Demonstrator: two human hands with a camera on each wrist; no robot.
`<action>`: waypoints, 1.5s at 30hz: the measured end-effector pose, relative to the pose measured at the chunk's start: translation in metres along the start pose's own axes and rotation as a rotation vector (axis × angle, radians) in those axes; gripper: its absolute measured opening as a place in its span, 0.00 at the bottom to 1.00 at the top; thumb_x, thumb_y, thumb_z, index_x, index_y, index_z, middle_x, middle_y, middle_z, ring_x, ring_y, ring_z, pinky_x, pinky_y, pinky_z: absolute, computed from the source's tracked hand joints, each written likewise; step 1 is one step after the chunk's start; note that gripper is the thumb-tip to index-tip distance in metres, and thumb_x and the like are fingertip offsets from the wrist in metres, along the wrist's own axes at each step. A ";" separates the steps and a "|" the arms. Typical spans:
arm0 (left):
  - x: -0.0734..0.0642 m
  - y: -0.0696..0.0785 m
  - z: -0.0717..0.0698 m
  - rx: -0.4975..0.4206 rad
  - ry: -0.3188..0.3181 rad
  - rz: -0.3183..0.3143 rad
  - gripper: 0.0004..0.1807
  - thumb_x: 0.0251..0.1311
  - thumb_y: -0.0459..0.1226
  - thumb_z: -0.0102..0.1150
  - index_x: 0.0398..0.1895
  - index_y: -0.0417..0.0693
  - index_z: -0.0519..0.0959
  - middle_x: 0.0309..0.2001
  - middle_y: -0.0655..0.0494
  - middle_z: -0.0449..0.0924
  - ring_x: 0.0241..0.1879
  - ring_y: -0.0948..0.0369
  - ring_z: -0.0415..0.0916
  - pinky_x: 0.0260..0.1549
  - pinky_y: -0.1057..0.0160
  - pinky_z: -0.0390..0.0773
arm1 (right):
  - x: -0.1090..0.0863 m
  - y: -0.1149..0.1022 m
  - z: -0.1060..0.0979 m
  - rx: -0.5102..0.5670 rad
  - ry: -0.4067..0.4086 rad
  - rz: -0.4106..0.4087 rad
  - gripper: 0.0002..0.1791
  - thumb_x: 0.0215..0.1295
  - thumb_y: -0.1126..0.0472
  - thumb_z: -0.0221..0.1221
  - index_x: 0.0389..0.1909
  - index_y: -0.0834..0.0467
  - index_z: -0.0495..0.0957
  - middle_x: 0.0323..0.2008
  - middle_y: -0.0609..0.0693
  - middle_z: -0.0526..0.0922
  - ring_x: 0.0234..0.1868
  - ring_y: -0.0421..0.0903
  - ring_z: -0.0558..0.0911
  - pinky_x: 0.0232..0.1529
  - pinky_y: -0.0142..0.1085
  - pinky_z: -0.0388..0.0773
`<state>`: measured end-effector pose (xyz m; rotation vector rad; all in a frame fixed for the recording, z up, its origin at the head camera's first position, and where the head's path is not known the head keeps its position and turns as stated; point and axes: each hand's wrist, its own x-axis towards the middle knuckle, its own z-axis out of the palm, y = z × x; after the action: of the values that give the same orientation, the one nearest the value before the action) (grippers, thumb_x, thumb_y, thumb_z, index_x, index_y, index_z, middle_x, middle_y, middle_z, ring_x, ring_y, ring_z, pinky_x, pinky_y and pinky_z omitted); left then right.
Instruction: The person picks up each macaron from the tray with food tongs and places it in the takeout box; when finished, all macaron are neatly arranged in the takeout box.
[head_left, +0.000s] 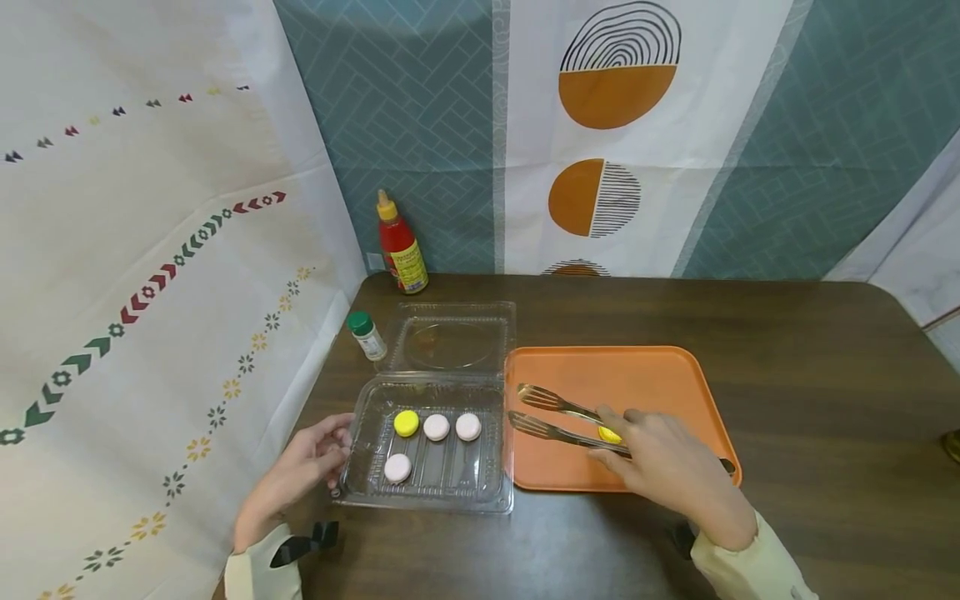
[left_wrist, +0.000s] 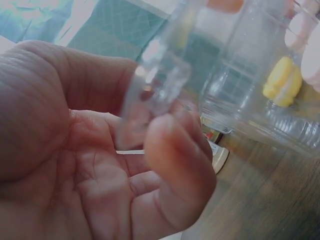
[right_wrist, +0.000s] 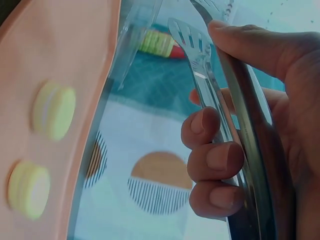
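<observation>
Plastic box (head_left: 420, 502) sits on the table (head_left: 810, 375), right side hard by the orange tray (head_left: 607, 375); can't tell if edges overlap. Guess: side by side keeps the reach short. Lid (head_left: 450, 343) lies folded back toward the wall, so access from above is free.

Left hand (head_left: 303, 467) pinches the box's left rim between thumb and finger, probably to steady it; thin plastic would likely skid if bumped.

Right hand (head_left: 663, 458) is wrapped round the tongs (head_left: 570, 436), thumb on one arm, fingers on the other, so a squeeze should bring the tips together. Tips are apart, nothing between them, over the tray's left part and pointing at the box.

In box: one yellow macaron (head_left: 407, 423) level with two of three pale macarons (head_left: 437, 427), third pale one nearer the person. Gaps between them presumably help tong access. Right wrist view has two tray macarons (right_wrist: 54, 110), both yellow; head view shows just part of one by the fingers.

Sauce bottle (head_left: 405, 252) and jar (head_left: 367, 336) stand back left, likely parked clear of both hands.
</observation>
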<state>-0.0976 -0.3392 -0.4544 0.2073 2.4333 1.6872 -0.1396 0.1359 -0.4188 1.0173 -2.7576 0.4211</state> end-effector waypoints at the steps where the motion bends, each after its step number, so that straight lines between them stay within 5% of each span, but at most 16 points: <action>1: 0.000 0.000 0.000 -0.002 0.001 -0.003 0.29 0.60 0.18 0.47 0.66 0.15 0.58 0.37 0.41 0.70 0.22 0.62 0.71 0.17 0.63 0.78 | -0.003 0.002 -0.001 0.007 0.002 0.010 0.21 0.59 0.50 0.72 0.44 0.58 0.78 0.18 0.39 0.61 0.14 0.34 0.57 0.15 0.29 0.56; 18: -0.009 0.000 0.002 -0.020 0.018 -0.050 0.29 0.64 0.20 0.48 0.67 0.15 0.56 0.39 0.39 0.69 0.22 0.62 0.71 0.18 0.63 0.78 | -0.059 0.042 -0.007 -0.034 -0.003 0.262 0.30 0.57 0.47 0.72 0.58 0.56 0.81 0.17 0.40 0.61 0.17 0.37 0.61 0.17 0.35 0.59; 38: -0.002 -0.001 0.002 -0.032 0.019 -0.046 0.30 0.63 0.19 0.48 0.68 0.15 0.56 0.39 0.40 0.69 0.24 0.63 0.71 0.18 0.63 0.78 | -0.097 0.061 -0.008 -0.037 -0.012 0.374 0.33 0.56 0.45 0.72 0.60 0.56 0.81 0.20 0.40 0.68 0.20 0.41 0.69 0.16 0.40 0.64; 45: 0.001 -0.002 0.000 -0.014 0.009 -0.037 0.29 0.64 0.20 0.49 0.67 0.15 0.56 0.39 0.40 0.69 0.25 0.63 0.71 0.18 0.63 0.78 | -0.110 0.062 -0.002 -0.037 -0.001 0.408 0.31 0.57 0.46 0.72 0.59 0.56 0.81 0.19 0.40 0.62 0.19 0.40 0.64 0.17 0.38 0.61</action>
<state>-0.0982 -0.3396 -0.4566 0.1522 2.4152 1.6932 -0.0976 0.2480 -0.4578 0.4397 -2.9570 0.4198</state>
